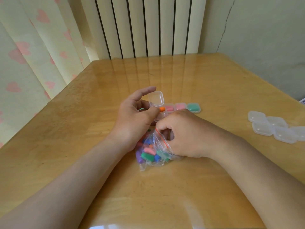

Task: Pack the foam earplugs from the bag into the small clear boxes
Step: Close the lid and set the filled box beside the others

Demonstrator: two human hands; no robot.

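Note:
A clear zip bag (pixel 152 153) with several coloured foam earplugs lies on the wooden table (pixel 99 96) in front of me. My right hand (pixel 183 134) grips the bag's mouth at its red seal strip. My left hand (pixel 137 116) pinches an orange earplug (pixel 162 109) between thumb and fingers, right beside an open small clear box (pixel 156 100) whose lid stands up. Behind it, three shut boxes in a row hold earplugs: two pink (pixel 170 107) (pixel 180 106) and one green (pixel 194 107).
A cluster of several clear boxes (pixel 277 128), with no colour showing in them, lies at the table's right edge. A radiator (pixel 148 27) stands behind the table, a curtain with pink hearts (pixel 33 55) hangs at the left, and a wall (pixel 264 38) stands at the right.

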